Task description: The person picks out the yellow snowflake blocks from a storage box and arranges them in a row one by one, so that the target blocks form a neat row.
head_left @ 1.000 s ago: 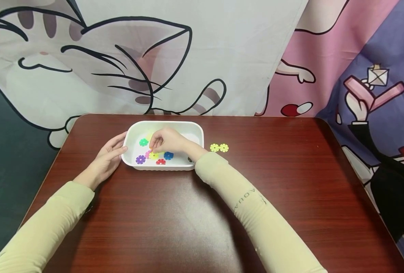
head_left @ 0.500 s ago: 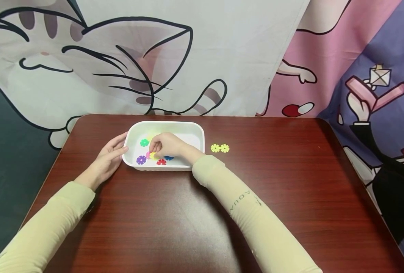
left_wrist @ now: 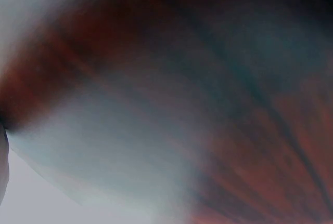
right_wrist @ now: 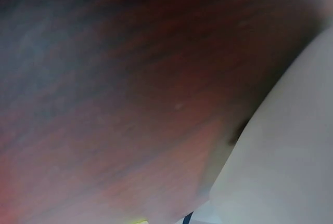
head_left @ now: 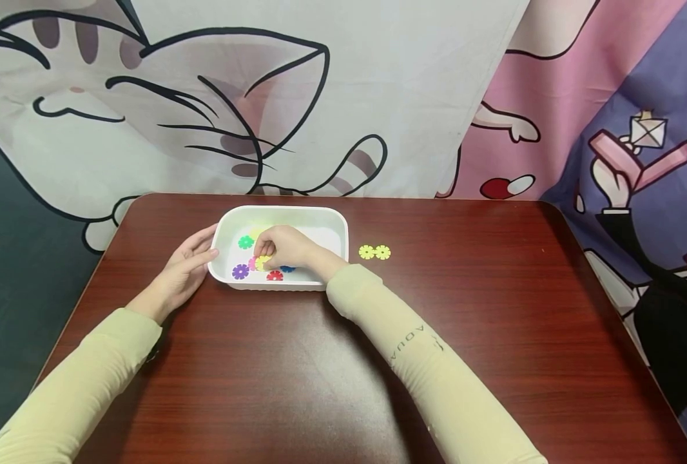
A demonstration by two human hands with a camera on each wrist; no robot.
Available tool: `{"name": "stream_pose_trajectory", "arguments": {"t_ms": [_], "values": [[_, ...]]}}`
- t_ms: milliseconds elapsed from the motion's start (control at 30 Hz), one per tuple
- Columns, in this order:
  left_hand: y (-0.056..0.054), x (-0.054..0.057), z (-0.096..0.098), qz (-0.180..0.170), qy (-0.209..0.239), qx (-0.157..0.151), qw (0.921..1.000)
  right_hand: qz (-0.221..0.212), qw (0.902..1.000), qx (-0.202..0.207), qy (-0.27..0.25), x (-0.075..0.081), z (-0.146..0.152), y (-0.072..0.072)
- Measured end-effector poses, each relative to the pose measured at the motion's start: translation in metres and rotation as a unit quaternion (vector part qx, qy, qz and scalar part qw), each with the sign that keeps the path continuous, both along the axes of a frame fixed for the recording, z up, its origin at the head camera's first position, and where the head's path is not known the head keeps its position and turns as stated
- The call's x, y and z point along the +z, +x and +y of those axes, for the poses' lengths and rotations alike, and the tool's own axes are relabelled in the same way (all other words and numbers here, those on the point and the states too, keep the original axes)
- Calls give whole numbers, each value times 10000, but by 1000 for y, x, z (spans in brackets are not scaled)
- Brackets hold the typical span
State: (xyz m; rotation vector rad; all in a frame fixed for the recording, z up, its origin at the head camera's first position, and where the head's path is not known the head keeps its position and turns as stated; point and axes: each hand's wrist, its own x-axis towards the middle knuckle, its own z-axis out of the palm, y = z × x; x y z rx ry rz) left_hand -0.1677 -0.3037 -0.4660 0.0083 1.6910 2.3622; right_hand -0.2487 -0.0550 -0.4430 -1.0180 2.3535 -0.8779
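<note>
A white tray (head_left: 326,282) near the table's far side holds several flower-shaped interlocking discs. My left hand (head_left: 182,274) holds its left side, thumb on the rim and fingers along the outer wall. Inside it, my right hand (head_left: 285,246) has curled fingers and pinches at a yellow disc (head_left: 263,262). Beside that lie a pink disc (head_left: 252,264), a purple disc (head_left: 240,272), a red disc (head_left: 274,276) and a green disc (head_left: 245,242). A blue disc (head_left: 288,269) is partly covered by the right hand. Both wrist views are blurred, and neither shows the fingertips.
Right of the tray, two yellow discs (head_left: 374,252) lie edge to edge on the brown table (head_left: 465,322). A printed cloth (head_left: 401,96) with a cartoon cat hangs behind the table's far edge.
My right hand has dropped slightly lower in the tray, covering more of the blue disc. The yellow disc at its fingertips has shifted a little. My left hand stays on the tray.
</note>
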Motion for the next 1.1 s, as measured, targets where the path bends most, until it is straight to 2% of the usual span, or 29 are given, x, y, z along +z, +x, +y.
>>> {"name": "stream_pose_trajectory", "arguments": {"t_ms": [200,433,700,933,1100], "values": [[1,2,0,-5,59,1,10000,119,9999,5,77,-2,-1,0],[0,3,1,-118,-112,21,9999,-4,10000,-73,39,2,2,1],[1,4,1,-110,-3,10,9999,-274,9993,-100,-229,4,7,0],[0,3,2,-125,-157,-11,9998,-678,9953,-309,-625,11,11,1],[1,3,0,-122,-179,-2,9998,-727,9930,-369,-859,15,18,-2]]}}
